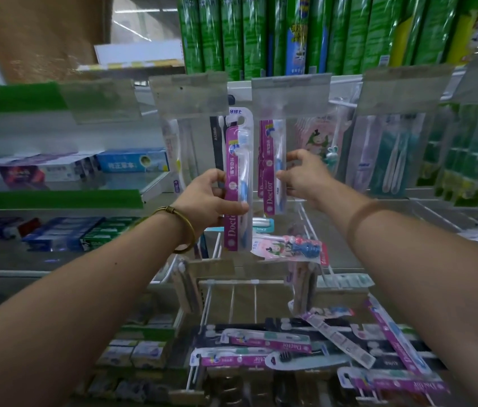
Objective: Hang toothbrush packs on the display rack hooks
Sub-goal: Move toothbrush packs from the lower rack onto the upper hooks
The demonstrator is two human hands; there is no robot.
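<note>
My left hand [206, 198] grips a purple toothbrush pack [239, 160] with a blue brush, held upright in front of the rack. To its right, several matching purple packs [271, 168] hang from a hook under a clear price-tag flap [290, 95]. My right hand [305, 171] pinches the right edge of those hanging packs. More purple packs [267, 342] lie loose on the lower wire shelf [231, 301].
Other toothbrush packs hang to the right, a pink cartoon one [317, 139] and teal ones [393, 160]. A pink and blue children's pack [290, 245] lies on the wire below. Toothpaste boxes [132, 163] fill the left shelves. Green boxes [261, 36] stand on top.
</note>
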